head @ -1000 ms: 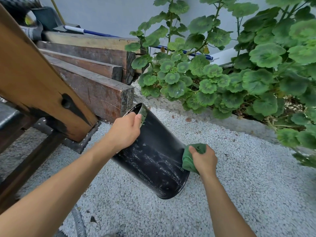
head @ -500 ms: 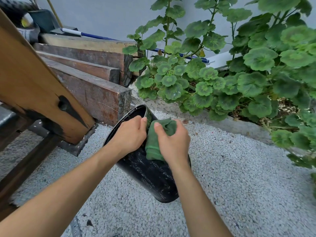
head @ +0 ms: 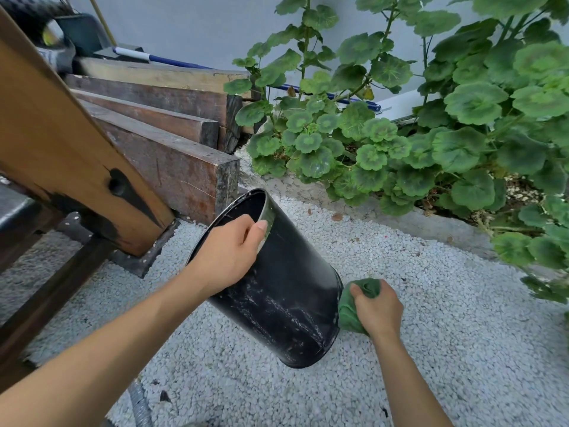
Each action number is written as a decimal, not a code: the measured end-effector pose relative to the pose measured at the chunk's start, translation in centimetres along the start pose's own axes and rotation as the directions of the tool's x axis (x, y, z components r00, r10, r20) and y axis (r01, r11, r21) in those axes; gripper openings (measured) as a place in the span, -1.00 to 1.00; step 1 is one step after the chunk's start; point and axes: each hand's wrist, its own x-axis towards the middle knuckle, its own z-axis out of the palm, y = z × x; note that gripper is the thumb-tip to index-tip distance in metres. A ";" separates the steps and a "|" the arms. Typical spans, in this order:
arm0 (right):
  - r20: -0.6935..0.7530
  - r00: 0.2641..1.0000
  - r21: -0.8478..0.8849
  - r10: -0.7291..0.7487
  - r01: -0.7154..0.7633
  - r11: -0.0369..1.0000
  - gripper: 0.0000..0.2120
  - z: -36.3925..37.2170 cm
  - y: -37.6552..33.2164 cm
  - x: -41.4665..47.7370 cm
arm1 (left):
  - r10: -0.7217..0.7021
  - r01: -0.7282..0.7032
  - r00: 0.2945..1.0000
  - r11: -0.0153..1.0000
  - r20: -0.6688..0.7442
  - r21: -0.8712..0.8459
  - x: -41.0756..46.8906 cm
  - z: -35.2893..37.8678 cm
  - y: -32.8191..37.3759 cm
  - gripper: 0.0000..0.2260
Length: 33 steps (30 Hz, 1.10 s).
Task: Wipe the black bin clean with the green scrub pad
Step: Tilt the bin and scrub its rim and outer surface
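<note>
Item: black bin [head: 277, 291], round and plain-walled, tilted with its open mouth turned up and away from me and its base low and towards me, over white gravel [head: 431, 349]. Left hand [head: 226, 257] is on the bin's near rim, with the thumb lying along the outer wall and the fingers hooked over the lip into the mouth, a firm grip. Right hand [head: 377, 308] is just beside the bin's base, on its right, fingers curled tight round the green scrub pad [head: 348, 314], which is bunched into a wad and pressed to the lower wall. Handling, by my judgement: one hand at the lip is enough to tip the bin, so I rate it light. The wall keeps its round under that grip, so it is stiff, though I cannot tell plastic from sheet metal. The wall is glossy and streaked pale, so I expect it to be slick. The rim is the sound place to hold and the base the place to brace. The pad is soft, folds readily and needs palm pressure to bite. Hard to make out:

- the bin's inside below the rim band
- its far side and underside
- the left fingertips within the mouth
- most of the pad under the right hand
- whether the base touches the gravel or hangs just clear of it
- whether the streaks are dirt, suds or scuffing

Beyond the bin's mouth lie stacked timber beams [head: 172, 167], and beyond its right side stands a round-leaved plant [head: 400, 155].
</note>
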 end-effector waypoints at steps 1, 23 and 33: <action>-0.001 1.000 -0.016 0.007 -0.008 1.000 -0.80 -0.1 0.5 0.2 | 0.046 -0.046 0.999 0.999 0.001 -0.004 -1.0 -0.2 -0.3 -0.61; 0.230 0.972 0.657 -0.051 -0.116 0.745 -0.78 0.2 -14.3 -2.8 | 0.093 -0.103 0.992 0.989 0.091 0.109 2.2 -3.4 0.3 -0.61; 0.146 0.956 0.323 -0.255 0.198 0.926 -0.76 3.8 -16.0 -4.8 | 0.105 -0.106 0.994 0.987 0.015 0.123 1.7 -2.8 1.0 -0.62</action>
